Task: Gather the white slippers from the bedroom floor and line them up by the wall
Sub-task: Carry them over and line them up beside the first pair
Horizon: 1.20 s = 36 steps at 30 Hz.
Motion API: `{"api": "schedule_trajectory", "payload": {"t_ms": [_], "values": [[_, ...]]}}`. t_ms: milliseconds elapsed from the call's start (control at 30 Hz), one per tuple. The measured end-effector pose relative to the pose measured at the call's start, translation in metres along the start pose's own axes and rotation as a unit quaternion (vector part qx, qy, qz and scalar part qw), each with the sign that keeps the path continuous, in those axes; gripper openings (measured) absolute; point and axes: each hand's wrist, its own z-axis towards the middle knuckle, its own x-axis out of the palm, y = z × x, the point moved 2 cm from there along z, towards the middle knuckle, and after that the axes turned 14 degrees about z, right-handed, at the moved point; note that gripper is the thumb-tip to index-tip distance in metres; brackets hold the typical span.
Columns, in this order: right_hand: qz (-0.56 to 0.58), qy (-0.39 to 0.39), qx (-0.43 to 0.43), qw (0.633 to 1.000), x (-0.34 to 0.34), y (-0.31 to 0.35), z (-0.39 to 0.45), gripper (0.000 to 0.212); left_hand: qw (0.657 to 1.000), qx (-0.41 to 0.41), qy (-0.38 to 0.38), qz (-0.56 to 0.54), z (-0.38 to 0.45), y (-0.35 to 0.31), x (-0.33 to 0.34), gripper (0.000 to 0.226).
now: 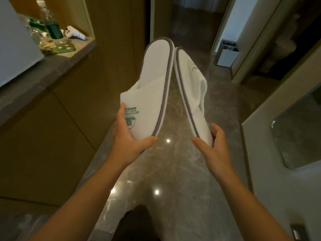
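Slippers: two white slippers with grey edging are held up in the air above the polished stone floor (pixel 170 171), one per hand, their heel ends touching and their toe ends apart.
Left hand: the left hand (pixel 129 141) is closed on the toe end of the left slipper (pixel 152 87), thumb under the sole edge and fingers (pixel 121 112) pressed beside the green printed logo.
Right hand: the right hand (pixel 214 145) is closed on the toe end of the right slipper (pixel 192 91), which is turned on its side so that the sole edge faces the other slipper.
Progress: gathering is judged done for this pair, since both are lifted clear of the floor; the placing is still to be done, as neither slipper is set down or lined up by any wall.
Other slippers: none can be seen on the visible floor.
Containers: a clear bottle (pixel 50 23) holding dark green liquid is stood on the bench (pixel 57 61) at left, among blurred oddments; a grey bin (pixel 227 54) is seen by the far doorway, its contents too dim to tell.
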Motion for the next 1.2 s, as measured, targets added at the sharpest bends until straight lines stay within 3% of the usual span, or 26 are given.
{"api": "schedule_trajectory", "payload": {"t_ms": [433, 667, 967, 1200], "values": [[-0.022, -0.053, 0.017, 0.998, -0.050, -0.014, 0.309, 0.077, 0.997, -0.060, -0.014, -0.037, 0.309, -0.003, 0.121, 0.100], [-0.021, -0.047, 0.023, 0.998, -0.062, -0.018, 0.472, 0.059, 0.998, -0.066, 0.002, -0.013, 0.452, -0.015, 0.177, 0.112], [-0.044, 0.078, 0.055, 0.994, -0.064, -0.054, 0.737, 0.072, 0.981, -0.164, -0.102, -0.013, 0.631, 0.000, 0.272, 0.105], [-0.070, 0.186, 0.077, 0.977, -0.012, -0.063, 0.909, 0.070, 0.961, -0.224, -0.164, 0.013, 0.742, -0.002, 0.297, 0.112]]}}
